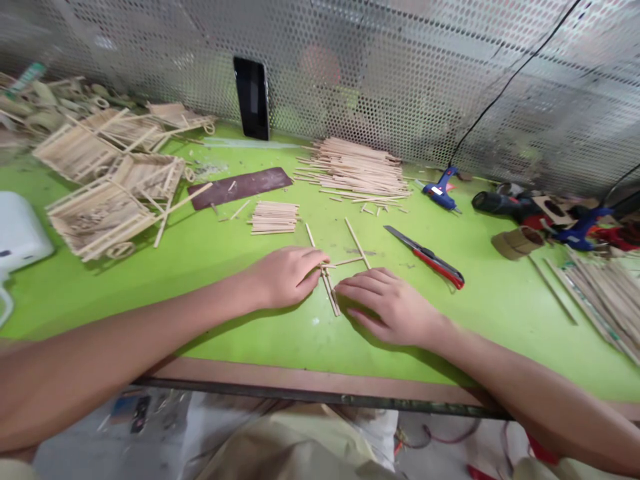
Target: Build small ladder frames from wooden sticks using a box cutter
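Your left hand (287, 275) is curled and pinches the stick frame (331, 288) at its left side. Your right hand (387, 303) lies flat and open, and its fingertips (346, 288) touch the frame's near end. The frame lies on the green table (225, 327), between your two hands. A red knife (427, 257) lies near on the right. A small bundle (274, 217) and a big pile of sticks (355, 173) sit farther back.

no writing is showing clearly enough to read; the white label on the glue gun (440, 189) is blurring out.
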Available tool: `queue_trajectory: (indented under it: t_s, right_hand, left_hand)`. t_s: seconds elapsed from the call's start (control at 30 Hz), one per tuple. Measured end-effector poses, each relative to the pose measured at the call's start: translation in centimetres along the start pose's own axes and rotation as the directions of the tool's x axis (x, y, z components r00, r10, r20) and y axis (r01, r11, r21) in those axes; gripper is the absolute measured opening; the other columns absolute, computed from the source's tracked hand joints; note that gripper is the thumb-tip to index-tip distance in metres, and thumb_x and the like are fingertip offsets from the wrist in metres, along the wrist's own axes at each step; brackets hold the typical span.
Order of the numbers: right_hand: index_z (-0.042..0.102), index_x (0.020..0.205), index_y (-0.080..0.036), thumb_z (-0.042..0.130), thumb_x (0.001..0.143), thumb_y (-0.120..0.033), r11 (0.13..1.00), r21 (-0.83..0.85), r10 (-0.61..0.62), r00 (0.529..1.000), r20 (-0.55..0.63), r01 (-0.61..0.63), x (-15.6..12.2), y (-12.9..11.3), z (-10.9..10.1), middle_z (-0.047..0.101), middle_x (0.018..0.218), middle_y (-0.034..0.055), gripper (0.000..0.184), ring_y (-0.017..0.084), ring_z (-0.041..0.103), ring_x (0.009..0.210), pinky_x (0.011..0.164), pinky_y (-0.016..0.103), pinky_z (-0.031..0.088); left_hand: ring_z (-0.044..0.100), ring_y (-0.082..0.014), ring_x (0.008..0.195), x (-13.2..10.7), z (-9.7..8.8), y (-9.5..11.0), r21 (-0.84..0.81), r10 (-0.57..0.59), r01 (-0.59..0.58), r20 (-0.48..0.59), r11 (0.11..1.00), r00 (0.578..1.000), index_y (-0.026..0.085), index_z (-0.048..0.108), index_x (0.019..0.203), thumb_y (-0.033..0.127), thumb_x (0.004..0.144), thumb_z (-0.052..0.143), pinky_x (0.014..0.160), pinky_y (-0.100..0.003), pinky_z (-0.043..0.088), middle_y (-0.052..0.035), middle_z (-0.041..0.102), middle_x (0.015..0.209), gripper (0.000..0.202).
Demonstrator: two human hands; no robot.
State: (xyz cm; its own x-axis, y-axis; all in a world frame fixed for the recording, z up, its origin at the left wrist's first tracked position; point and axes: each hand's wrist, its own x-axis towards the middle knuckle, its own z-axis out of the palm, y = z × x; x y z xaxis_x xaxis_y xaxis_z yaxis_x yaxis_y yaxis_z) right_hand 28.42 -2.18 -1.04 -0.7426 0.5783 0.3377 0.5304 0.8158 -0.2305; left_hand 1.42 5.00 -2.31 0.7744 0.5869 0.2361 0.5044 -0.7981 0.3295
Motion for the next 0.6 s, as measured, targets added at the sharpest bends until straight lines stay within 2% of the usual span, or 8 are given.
queue_trajectory:
  t_s: [0.07, 0.17, 0.27, 0.37, 0.43, 0.5, 0.6]
  right_hand:
    - [0.071, 0.123, -0.016, 0.053, 0.111, -0.029, 0.997, -0.03, 0.068, 0.994, -0.089, -0.071, 0.0, 0.1, -0.2, 0.081, 0.11, 0.0126, 0.025, 0.026, 0.076, 0.098, 0.088, 0.043, 0.062]
    - [0.067, 0.12, -0.016, 0.053, 0.112, -0.031, 0.985, -0.037, 0.159, 0.971, -0.181, -0.168, 0.2, 0.2, -0.2, 0.08, 0.101, 0.0111, 0.022, 0.026, 0.075, 0.091, 0.081, 0.041, 0.06]
    - [0.066, 0.116, -0.019, 0.054, 0.113, -0.032, 0.987, -0.004, 0.16, 0.971, -0.179, -0.163, 0.5, 0.1, 0.3, 0.079, 0.097, 0.0073, 0.018, 0.023, 0.075, 0.087, 0.078, 0.038, 0.057]
    - [0.065, 0.108, -0.021, 0.055, 0.113, -0.029, 0.988, 0.066, 0.154, 0.967, -0.204, -0.143, 0.6, 0.1, 0.6, 0.077, 0.089, 0.0038, 0.013, 0.02, 0.073, 0.08, 0.075, 0.034, 0.054]
    - [0.063, 0.107, -0.022, 0.054, 0.113, -0.024, 0.982, 0.118, 0.168, 0.961, -0.218, -0.145, 0.6, 0.3, 0.5, 0.076, 0.089, 0.0035, 0.011, 0.018, 0.072, 0.078, 0.072, 0.031, 0.052]
    - [0.062, 0.108, -0.022, 0.052, 0.112, -0.021, 0.981, 0.129, 0.17, 0.966, -0.196, -0.147, 0.3, 0.9, -0.1, 0.076, 0.092, 0.0045, 0.011, 0.018, 0.07, 0.079, 0.07, 0.031, 0.051]
    - [0.061, 0.104, -0.021, 0.047, 0.112, -0.019, 0.994, 0.042, 0.11, 0.987, -0.116, -0.106, -0.1, 2.3, -1.2, 0.073, 0.088, 0.005, 0.016, 0.019, 0.066, 0.074, 0.075, 0.035, 0.049]
  left_hand:
    - [0.078, -0.0226, 0.085, 0.0, 0.0, 0.1, 0.004, 0.071, -0.071, -0.042, 0.997, 0.997, 0.015, 0.074, 0.117, 0.024, 0.111, 0.043, 0.075, -0.033, 0.06, -0.0093, 0.082, 0.101, 0.032]
    - [0.077, -0.0197, 0.078, -0.1, 0.3, 0.5, 0.035, 0.197, -0.194, -0.104, 0.98, 0.975, 0.017, 0.075, 0.12, 0.028, 0.115, 0.04, 0.072, -0.031, 0.06, -0.0078, 0.083, 0.096, 0.036]
    - [0.075, -0.0191, 0.073, 0.0, 0.9, 1.4, 0.094, 0.276, -0.264, -0.151, 0.96, 0.949, 0.017, 0.075, 0.12, 0.03, 0.117, 0.038, 0.072, -0.031, 0.058, -0.0066, 0.081, 0.085, 0.039]
    - [0.073, -0.0199, 0.071, 0.0, 1.0, 2.0, 0.097, 0.301, -0.29, -0.135, 0.952, 0.944, 0.016, 0.075, 0.118, 0.034, 0.118, 0.037, 0.073, -0.032, 0.057, -0.0061, 0.078, 0.08, 0.042]
    - [0.075, -0.0213, 0.077, 0.0, 0.7, 1.9, 0.05, 0.29, -0.286, -0.096, 0.957, 0.952, 0.015, 0.074, 0.124, 0.042, 0.116, 0.043, 0.077, -0.034, 0.058, -0.0076, 0.08, 0.088, 0.042]
    - [0.077, -0.0243, 0.09, 0.1, 0.1, 1.2, 0.011, 0.253, -0.252, -0.067, 0.968, 0.965, 0.014, 0.072, 0.132, 0.052, 0.113, 0.049, 0.086, -0.037, 0.06, -0.0115, 0.082, 0.105, 0.048]
    - [0.074, -0.0329, 0.113, 0.0, -0.6, -0.3, 0.026, 0.143, -0.142, -0.044, 0.99, 0.989, 0.01, 0.068, 0.142, 0.064, 0.107, 0.053, 0.1, -0.049, 0.06, -0.0194, 0.076, 0.128, 0.066]
